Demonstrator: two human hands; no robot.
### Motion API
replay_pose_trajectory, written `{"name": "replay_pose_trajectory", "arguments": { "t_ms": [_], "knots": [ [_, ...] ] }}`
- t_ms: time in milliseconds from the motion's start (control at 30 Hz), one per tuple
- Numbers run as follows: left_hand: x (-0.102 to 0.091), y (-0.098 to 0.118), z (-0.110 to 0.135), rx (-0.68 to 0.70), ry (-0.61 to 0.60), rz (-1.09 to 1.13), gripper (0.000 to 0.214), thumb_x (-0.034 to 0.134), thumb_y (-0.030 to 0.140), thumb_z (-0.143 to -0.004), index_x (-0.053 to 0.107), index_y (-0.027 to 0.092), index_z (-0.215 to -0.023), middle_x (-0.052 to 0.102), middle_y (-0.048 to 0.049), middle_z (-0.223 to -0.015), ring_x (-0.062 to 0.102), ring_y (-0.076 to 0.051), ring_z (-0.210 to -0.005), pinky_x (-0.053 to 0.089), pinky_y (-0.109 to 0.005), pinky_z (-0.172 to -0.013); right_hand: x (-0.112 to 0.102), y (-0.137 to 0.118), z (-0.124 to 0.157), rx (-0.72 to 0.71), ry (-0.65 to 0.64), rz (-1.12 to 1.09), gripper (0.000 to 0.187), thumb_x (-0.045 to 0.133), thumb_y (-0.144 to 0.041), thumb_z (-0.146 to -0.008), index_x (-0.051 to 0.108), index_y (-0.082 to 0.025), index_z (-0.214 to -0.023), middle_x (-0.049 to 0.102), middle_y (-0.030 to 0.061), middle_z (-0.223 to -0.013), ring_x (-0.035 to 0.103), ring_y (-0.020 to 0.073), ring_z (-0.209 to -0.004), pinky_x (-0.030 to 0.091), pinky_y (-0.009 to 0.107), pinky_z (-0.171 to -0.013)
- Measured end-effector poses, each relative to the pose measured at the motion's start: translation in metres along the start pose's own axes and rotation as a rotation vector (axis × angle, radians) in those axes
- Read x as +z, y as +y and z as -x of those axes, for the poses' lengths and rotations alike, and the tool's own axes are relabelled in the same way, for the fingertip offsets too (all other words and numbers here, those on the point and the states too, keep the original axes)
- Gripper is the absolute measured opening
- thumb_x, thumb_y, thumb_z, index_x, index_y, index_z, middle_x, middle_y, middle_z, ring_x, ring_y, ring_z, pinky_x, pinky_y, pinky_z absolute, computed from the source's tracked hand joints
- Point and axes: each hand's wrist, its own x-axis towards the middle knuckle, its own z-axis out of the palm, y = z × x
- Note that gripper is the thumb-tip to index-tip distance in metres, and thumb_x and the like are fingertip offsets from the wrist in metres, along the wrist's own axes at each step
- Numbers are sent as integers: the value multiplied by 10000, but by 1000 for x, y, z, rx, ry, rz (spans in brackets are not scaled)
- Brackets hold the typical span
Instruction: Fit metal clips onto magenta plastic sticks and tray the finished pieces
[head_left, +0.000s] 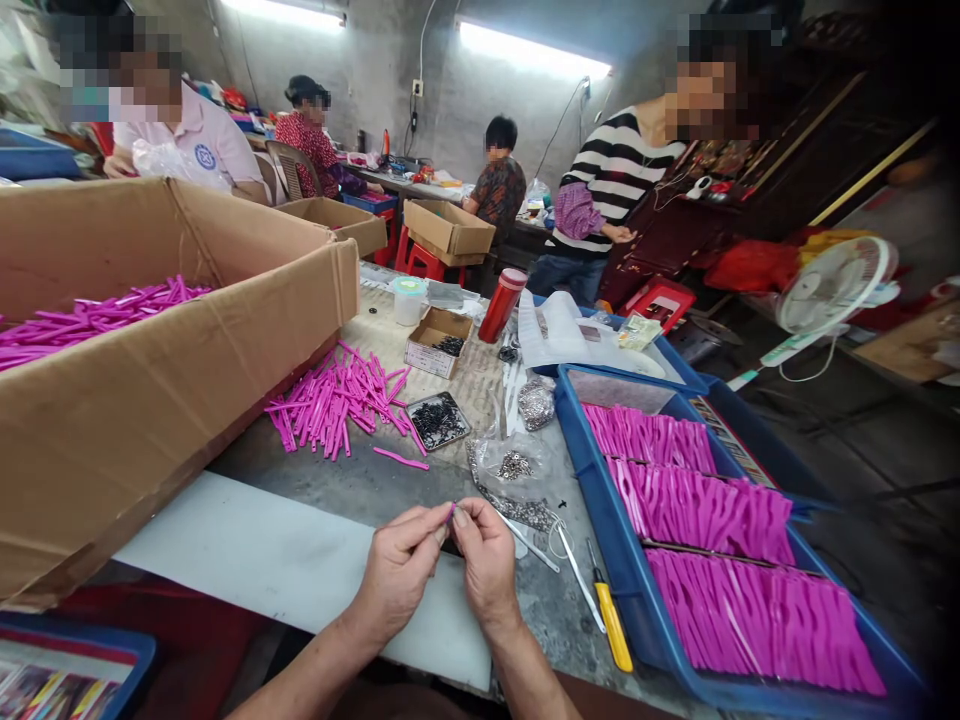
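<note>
My left hand and my right hand meet over the front of the table, fingertips pinched together. Between them is a small magenta strip, mostly hidden by the fingers. Beyond the hands, one loose magenta strip lies apart from a heap of magenta strips. Beside the heap sits a small tray of black parts. A plastic bag of small metal rings lies just past my right hand. To its right are a metal tool and a yellow-handled screwdriver.
A large cardboard box with magenta strips stands at left. At right, a blue crate holds rows of magenta pieces. Farther back are a small carton, a red bottle and a fan. Several people are around the room.
</note>
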Motion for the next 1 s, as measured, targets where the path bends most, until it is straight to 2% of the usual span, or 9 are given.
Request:
{"name": "replay_pose_trajectory", "arguments": {
  "t_ms": [167, 400, 567, 733, 1000],
  "knots": [
    [1, -1, 1, 3, -7, -5, 253, 485, 189, -747, 635, 141, -946, 441, 5, -595, 394, -69, -443, 351, -174, -389, 2, 2, 0, -19, 40, -3, 174, 540, -332, -695, 493, -173, -640, 439, -35, -559, 397, 98, -513, 349, 210, -483],
    [1, -2, 1, 14, 5, 33, 255, 488, 177, -739, 634, 145, -946, 461, -1, -615, 393, -63, -437, 355, -169, -379, 1, 1, 2, -55, -23, 23, 253, 440, -361, -772, 476, -176, -603, 390, -47, -513, 354, 90, -477, 316, 203, -455],
    [1, -1, 1, 5, 5, 24, 256, 490, 175, -740, 635, 144, -948, 458, -1, -606, 397, -67, -443, 360, -174, -387, -1, 1, 2, -43, -35, 39, 193, 501, -337, -732, 505, -166, -642, 442, -29, -567, 398, 100, -534, 349, 214, -507],
    [2, -2, 2, 3, 4, 36, 256, 487, 174, -741, 635, 143, -948, 443, 5, -596, 394, -66, -440, 355, -176, -389, 0, -2, -1, -37, 47, 37, 169, 544, -330, -687, 499, -169, -668, 453, -29, -585, 408, 102, -537, 358, 213, -505],
    [3, 0, 1, 3, 8, 56, 252, 488, 183, -734, 641, 140, -930, 461, -6, -617, 392, -62, -432, 348, -167, -365, 0, -3, 1, -53, -34, 38, 292, 422, -394, -773, 445, -177, -580, 373, -47, -499, 341, 90, -457, 306, 206, -437]
  ]
}}
